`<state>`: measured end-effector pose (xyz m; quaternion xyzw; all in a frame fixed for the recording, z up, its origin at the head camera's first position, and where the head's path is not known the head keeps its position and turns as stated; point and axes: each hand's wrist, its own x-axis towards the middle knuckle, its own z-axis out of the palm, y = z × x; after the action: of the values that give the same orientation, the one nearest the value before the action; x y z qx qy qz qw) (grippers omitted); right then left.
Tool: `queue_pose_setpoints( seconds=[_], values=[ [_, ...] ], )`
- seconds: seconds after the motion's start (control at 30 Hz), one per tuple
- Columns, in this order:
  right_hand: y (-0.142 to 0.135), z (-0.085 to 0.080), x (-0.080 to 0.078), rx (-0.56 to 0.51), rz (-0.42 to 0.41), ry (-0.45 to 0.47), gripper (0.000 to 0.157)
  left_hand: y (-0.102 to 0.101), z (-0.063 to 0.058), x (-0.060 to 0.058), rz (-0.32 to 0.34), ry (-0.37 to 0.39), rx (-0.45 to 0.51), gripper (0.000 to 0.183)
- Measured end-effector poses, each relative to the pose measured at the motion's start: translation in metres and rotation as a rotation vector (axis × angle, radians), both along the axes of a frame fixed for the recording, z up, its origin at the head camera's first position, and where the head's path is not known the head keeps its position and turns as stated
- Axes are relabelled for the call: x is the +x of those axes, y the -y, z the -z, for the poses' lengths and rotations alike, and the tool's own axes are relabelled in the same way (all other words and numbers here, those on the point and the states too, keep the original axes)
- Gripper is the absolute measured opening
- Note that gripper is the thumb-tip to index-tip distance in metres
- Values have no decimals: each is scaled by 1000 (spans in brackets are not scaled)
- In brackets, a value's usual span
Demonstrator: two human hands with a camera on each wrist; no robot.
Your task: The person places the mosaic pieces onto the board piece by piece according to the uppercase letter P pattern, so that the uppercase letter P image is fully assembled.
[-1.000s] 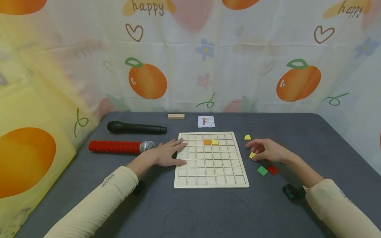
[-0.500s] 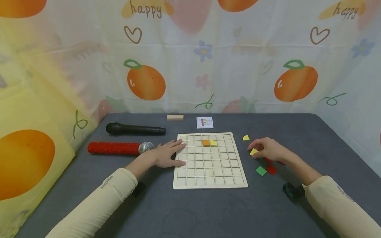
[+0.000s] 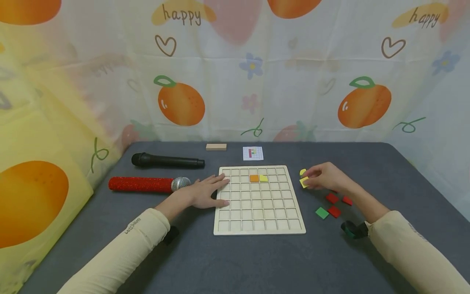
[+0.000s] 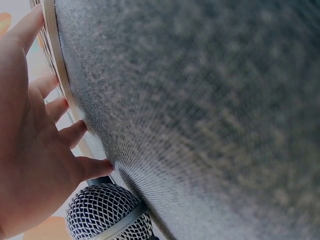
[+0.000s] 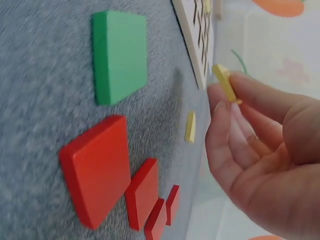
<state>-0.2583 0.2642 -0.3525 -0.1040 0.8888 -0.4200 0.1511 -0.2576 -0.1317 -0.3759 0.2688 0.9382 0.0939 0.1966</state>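
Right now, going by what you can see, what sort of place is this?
Probably an indoor tabletop corner set up for play or filming, though the wider surroundings don't show. A fruit-print backdrop stands behind a dark table, which bears a wooden grid board.

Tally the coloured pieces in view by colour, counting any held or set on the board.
Red pieces: 4
Yellow pieces: 3 (1 held in the right hand)
Green piece: 1
Orange piece: 1
Total: 9
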Motion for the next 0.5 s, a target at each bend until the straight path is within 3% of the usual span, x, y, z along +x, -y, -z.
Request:
queue_pose_setpoints(
  seconds=[0.2,0.5],
  values=[
    [6,1,-2,-114,-58,45,38,0,0,0,0,1,-1,82],
    [25,4,-8,-128,8,68,36,0,0,0,3,-4,-2,82]
  ],
)
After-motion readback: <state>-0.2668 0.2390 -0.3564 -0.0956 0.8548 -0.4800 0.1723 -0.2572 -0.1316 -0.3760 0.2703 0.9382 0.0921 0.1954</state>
